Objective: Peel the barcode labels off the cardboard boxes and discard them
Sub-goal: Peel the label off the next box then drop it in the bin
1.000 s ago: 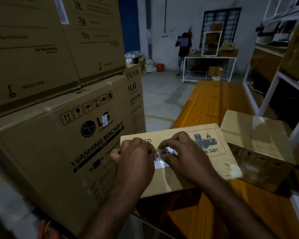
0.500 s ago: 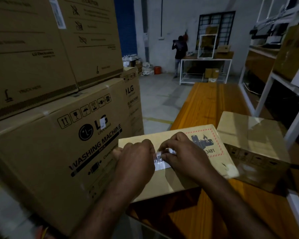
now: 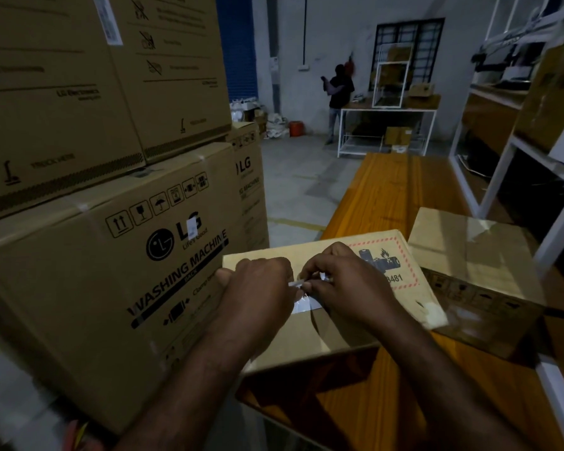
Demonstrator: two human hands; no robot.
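Lifted since a second ago: upper edge of barcode label (image 3: 302, 302), pinched by right hand (image 3: 342, 288), rest stuck to cardboard box (image 3: 326, 340) on tabletop (image 3: 388, 190), centre frame. Left hand (image 3: 258, 288) curled alongside, grip unclear. Peel begun, discard pending.

A long wooden bench (image 3: 388, 190) runs away from me over the grey floor (image 3: 293, 177). Far at the wall a person (image 3: 339, 92) stands beside a white table (image 3: 388, 110), and an orange bucket (image 3: 295, 128) is near on the floor. Above the table is a barred window (image 3: 407, 34). At my right stands a white rack (image 3: 499, 177).
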